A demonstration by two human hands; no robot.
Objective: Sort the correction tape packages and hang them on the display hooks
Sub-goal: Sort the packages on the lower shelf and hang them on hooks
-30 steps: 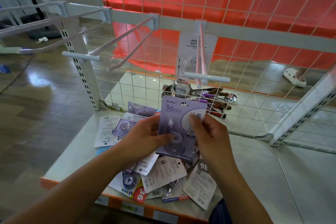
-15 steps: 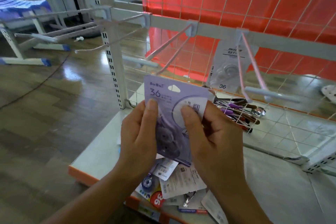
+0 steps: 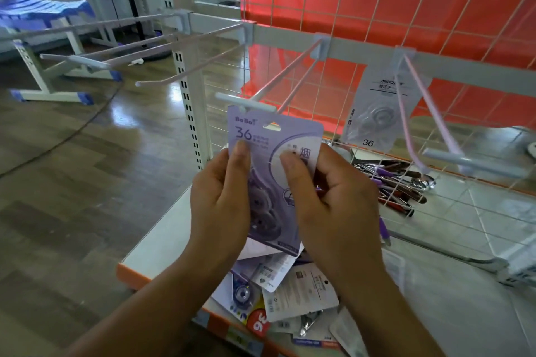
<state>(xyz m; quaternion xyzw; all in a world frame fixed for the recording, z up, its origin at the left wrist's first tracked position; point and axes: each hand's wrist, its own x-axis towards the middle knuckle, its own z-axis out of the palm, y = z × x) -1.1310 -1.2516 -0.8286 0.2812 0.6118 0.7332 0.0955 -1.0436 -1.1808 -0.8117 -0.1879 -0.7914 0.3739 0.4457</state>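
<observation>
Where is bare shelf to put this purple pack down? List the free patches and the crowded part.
Free: the shelf strip between the pile of packages and the upright post; a wider patch right of the pile, in front of the wire mesh. Crowded: the front edge below the left hand and right hand holding the purple pack, where packages overlap.

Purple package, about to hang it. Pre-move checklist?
1. Grip: left hand and right hand both pinch the purple package: ok.
2. Hang hole clear of thumbs: ok.
3. Hook ahead bare of packages: ok.
4. Hole threaded on that hook: not ok, not yet on.
5. Hole lined up with the prong tip: cannot tell.
6. Kind match: white package hangs on the right hook, so not there: ok.
</observation>
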